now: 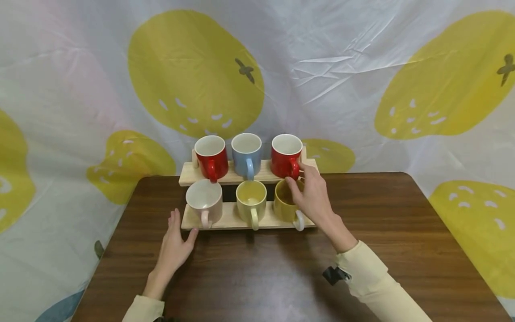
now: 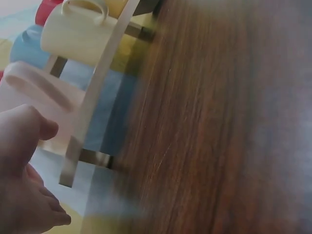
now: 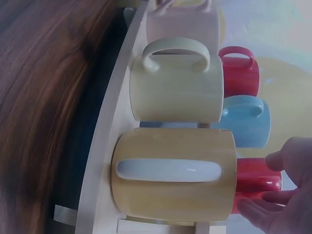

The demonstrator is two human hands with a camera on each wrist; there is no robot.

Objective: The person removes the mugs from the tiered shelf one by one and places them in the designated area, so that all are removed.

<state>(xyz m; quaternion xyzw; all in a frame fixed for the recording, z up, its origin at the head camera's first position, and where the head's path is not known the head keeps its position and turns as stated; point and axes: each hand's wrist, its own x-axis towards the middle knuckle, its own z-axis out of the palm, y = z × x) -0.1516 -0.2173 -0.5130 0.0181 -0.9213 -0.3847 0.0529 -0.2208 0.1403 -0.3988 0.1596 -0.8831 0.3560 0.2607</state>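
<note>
At the left, the left hand [image 1: 174,247] lies low beside the near corner of a two-level wooden rack [image 1: 229,216], fingers straight and thumb spread away from them; it grips nothing, and whether the thumb touches the rack or the mug by it cannot be told. The rack stands on a brown table [image 1: 402,228]. At its left end, a pale pink mug [image 1: 214,210] sits on the lower shelf, with a red mug [image 1: 219,164] above and behind it. In the middle come a pale yellow mug [image 1: 245,210] below and a light blue mug [image 1: 239,164] above. At the right end, a mustard mug [image 1: 283,208] with a white handle is below, and a second red mug [image 1: 279,163] is on the upper shelf. The right hand [image 1: 315,197] reaches over the mustard mug, thumb and fingers apart around the second red mug's handle; whether they pinch it cannot be told. Farther right are a cream sleeve [image 1: 372,279] and, just beside its cuff, a black strap [image 1: 335,275].
</note>
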